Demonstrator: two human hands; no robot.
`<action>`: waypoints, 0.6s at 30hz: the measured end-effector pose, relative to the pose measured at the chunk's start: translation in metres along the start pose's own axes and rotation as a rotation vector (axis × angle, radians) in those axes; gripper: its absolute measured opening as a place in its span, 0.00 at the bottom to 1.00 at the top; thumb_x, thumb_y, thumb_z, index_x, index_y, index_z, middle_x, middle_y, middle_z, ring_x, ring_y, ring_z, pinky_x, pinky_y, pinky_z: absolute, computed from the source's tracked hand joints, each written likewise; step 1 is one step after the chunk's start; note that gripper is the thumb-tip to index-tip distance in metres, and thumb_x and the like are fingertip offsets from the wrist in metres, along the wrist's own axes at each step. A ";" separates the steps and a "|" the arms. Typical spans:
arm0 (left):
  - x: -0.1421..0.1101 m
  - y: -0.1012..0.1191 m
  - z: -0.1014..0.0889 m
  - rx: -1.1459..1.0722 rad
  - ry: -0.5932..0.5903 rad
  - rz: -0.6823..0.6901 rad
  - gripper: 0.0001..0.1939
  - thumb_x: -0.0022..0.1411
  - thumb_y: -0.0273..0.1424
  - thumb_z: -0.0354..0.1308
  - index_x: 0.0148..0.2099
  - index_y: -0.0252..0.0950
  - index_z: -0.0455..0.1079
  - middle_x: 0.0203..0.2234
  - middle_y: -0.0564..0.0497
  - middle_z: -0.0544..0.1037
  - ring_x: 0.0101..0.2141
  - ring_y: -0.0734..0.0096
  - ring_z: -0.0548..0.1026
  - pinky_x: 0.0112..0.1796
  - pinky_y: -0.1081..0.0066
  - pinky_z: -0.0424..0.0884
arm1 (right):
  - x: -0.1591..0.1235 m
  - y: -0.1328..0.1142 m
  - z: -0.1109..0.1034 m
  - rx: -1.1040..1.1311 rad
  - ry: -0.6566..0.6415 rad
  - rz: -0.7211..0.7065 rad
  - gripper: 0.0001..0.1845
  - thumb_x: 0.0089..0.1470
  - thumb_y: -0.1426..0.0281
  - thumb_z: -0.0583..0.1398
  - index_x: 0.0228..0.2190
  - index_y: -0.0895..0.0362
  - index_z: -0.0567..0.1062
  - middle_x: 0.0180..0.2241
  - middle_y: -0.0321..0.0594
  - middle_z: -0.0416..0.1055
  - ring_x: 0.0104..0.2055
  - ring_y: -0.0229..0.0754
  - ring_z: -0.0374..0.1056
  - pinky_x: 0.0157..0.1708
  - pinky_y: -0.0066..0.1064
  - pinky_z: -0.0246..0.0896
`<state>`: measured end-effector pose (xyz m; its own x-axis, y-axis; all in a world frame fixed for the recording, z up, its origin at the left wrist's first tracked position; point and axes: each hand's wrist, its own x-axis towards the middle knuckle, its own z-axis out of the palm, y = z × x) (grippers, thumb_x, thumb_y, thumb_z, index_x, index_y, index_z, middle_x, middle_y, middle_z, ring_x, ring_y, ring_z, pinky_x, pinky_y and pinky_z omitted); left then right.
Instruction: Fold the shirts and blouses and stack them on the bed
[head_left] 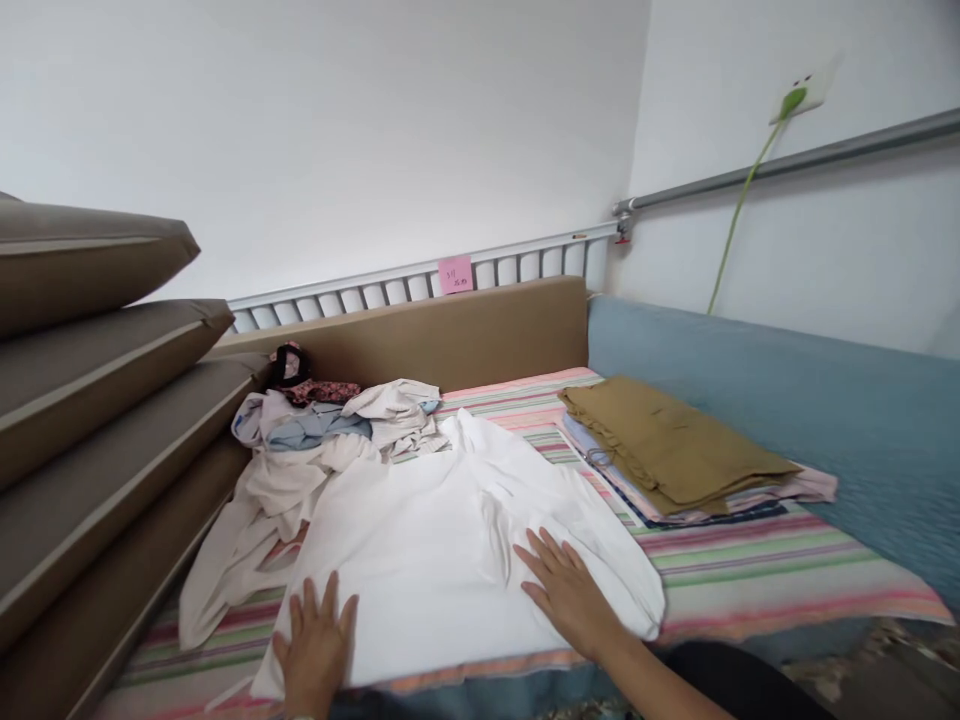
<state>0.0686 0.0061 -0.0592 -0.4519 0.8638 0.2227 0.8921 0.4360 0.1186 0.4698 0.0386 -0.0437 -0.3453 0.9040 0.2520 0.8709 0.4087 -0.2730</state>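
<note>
The flat garment (405, 540) lies on the sheet (750, 580). From it, the pile of cushions (112, 400) is at nine o'clock, the messy clothes (315, 430) at eleven, and the folded clothes (675, 440) at two. At twelve, the radiator (525, 270) is behind the long board (450, 345).

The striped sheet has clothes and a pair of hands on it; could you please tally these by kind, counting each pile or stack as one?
Spread white garment: 1
Loose pile of clothes: 1
Folded stack of clothes: 1
Left hand and right hand: 2
Total: 5
</note>
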 end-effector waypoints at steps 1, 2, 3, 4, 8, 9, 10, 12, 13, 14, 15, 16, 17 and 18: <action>0.001 0.000 0.001 -0.003 -0.009 -0.004 0.29 0.62 0.48 0.33 0.64 0.48 0.48 0.64 0.44 0.48 0.63 0.49 0.47 0.54 0.40 0.48 | -0.001 0.000 -0.001 0.010 0.003 -0.001 0.26 0.59 0.54 0.47 0.57 0.44 0.59 0.62 0.39 0.50 0.64 0.50 0.43 0.59 0.52 0.42; 0.002 -0.001 0.002 -0.006 -0.020 -0.009 0.29 0.62 0.48 0.33 0.64 0.49 0.47 0.65 0.44 0.47 0.63 0.50 0.47 0.54 0.40 0.48 | -0.001 0.000 -0.001 0.020 0.004 0.000 0.26 0.59 0.54 0.47 0.57 0.44 0.59 0.62 0.39 0.50 0.65 0.50 0.42 0.59 0.52 0.41; 0.003 -0.001 0.003 -0.007 -0.033 -0.014 0.30 0.62 0.47 0.33 0.64 0.49 0.46 0.65 0.44 0.47 0.63 0.50 0.47 0.54 0.41 0.49 | -0.002 0.000 -0.001 0.031 0.000 0.005 0.26 0.59 0.55 0.47 0.57 0.44 0.59 0.62 0.39 0.50 0.65 0.50 0.42 0.59 0.52 0.41; 0.004 -0.001 0.003 -0.008 -0.048 -0.019 0.30 0.62 0.47 0.32 0.65 0.49 0.45 0.65 0.45 0.46 0.63 0.51 0.47 0.54 0.41 0.49 | -0.002 0.000 -0.001 0.042 -0.010 0.011 0.26 0.59 0.55 0.47 0.58 0.44 0.59 0.63 0.39 0.49 0.65 0.50 0.41 0.60 0.52 0.40; 0.011 -0.003 0.003 0.001 -0.114 -0.063 0.31 0.62 0.47 0.34 0.65 0.48 0.43 0.65 0.46 0.46 0.63 0.53 0.47 0.54 0.42 0.50 | 0.003 -0.003 -0.010 0.097 -0.085 0.072 0.26 0.58 0.57 0.50 0.57 0.44 0.60 0.63 0.38 0.48 0.65 0.50 0.40 0.60 0.52 0.38; 0.014 -0.004 0.002 0.004 -0.141 -0.075 0.31 0.61 0.46 0.35 0.65 0.47 0.44 0.65 0.45 0.47 0.63 0.53 0.48 0.55 0.43 0.51 | 0.006 -0.007 -0.016 0.112 -0.113 0.107 0.26 0.56 0.60 0.52 0.56 0.45 0.61 0.63 0.38 0.49 0.65 0.51 0.40 0.60 0.52 0.38; 0.018 -0.004 0.001 0.009 -0.170 -0.091 0.31 0.61 0.46 0.37 0.65 0.46 0.44 0.64 0.44 0.48 0.62 0.52 0.50 0.54 0.43 0.51 | 0.010 -0.012 -0.023 0.127 -0.136 0.152 0.26 0.55 0.62 0.53 0.56 0.47 0.63 0.62 0.40 0.51 0.65 0.51 0.41 0.60 0.52 0.38; 0.028 -0.001 -0.001 0.030 -0.198 -0.100 0.31 0.60 0.45 0.40 0.65 0.43 0.47 0.64 0.43 0.51 0.61 0.49 0.52 0.54 0.42 0.52 | 0.020 -0.024 -0.037 0.168 -0.154 0.211 0.26 0.53 0.66 0.54 0.55 0.52 0.65 0.62 0.44 0.52 0.65 0.51 0.42 0.61 0.50 0.36; 0.034 0.003 -0.002 0.047 -0.182 -0.077 0.31 0.60 0.43 0.41 0.64 0.43 0.49 0.63 0.43 0.52 0.61 0.48 0.52 0.53 0.41 0.52 | 0.025 -0.031 -0.043 0.200 -0.146 0.201 0.27 0.54 0.67 0.54 0.56 0.53 0.64 0.62 0.44 0.50 0.65 0.50 0.41 0.61 0.49 0.34; 0.040 0.009 -0.003 0.060 -0.152 -0.027 0.29 0.60 0.41 0.42 0.63 0.42 0.51 0.63 0.44 0.52 0.61 0.48 0.51 0.53 0.40 0.54 | 0.030 -0.036 -0.047 0.239 -0.137 0.156 0.27 0.54 0.66 0.54 0.57 0.52 0.62 0.63 0.43 0.47 0.65 0.49 0.39 0.62 0.47 0.32; 0.047 0.018 -0.004 0.063 -0.115 0.048 0.28 0.60 0.39 0.42 0.62 0.42 0.54 0.63 0.44 0.52 0.62 0.48 0.50 0.52 0.40 0.55 | 0.035 -0.039 -0.048 0.282 -0.138 0.091 0.28 0.54 0.65 0.54 0.58 0.50 0.60 0.64 0.41 0.43 0.66 0.48 0.37 0.62 0.46 0.29; 0.055 0.030 -0.006 0.055 -0.079 0.139 0.27 0.60 0.37 0.42 0.61 0.41 0.55 0.63 0.44 0.53 0.62 0.49 0.50 0.52 0.42 0.57 | 0.040 -0.041 -0.046 0.323 -0.157 0.023 0.29 0.55 0.63 0.54 0.58 0.48 0.59 0.65 0.38 0.40 0.66 0.47 0.35 0.63 0.46 0.27; 0.062 0.046 -0.007 0.035 -0.048 0.235 0.26 0.60 0.36 0.42 0.60 0.39 0.57 0.63 0.44 0.54 0.62 0.50 0.50 0.52 0.45 0.59 | 0.043 -0.041 -0.042 0.357 -0.191 -0.032 0.29 0.55 0.61 0.54 0.58 0.46 0.58 0.65 0.37 0.39 0.66 0.46 0.34 0.63 0.46 0.26; 0.071 0.063 -0.009 0.007 -0.030 0.321 0.26 0.60 0.35 0.43 0.60 0.37 0.58 0.62 0.42 0.55 0.62 0.51 0.51 0.52 0.48 0.60 | 0.046 -0.039 -0.036 0.384 -0.226 -0.067 0.28 0.56 0.60 0.53 0.58 0.45 0.58 0.65 0.37 0.39 0.66 0.46 0.33 0.62 0.47 0.25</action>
<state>0.0932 0.0924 -0.0269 -0.1473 0.9645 0.2191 0.9891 0.1419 0.0405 0.4327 0.0598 0.0118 -0.5015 0.8612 0.0834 0.6656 0.4456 -0.5987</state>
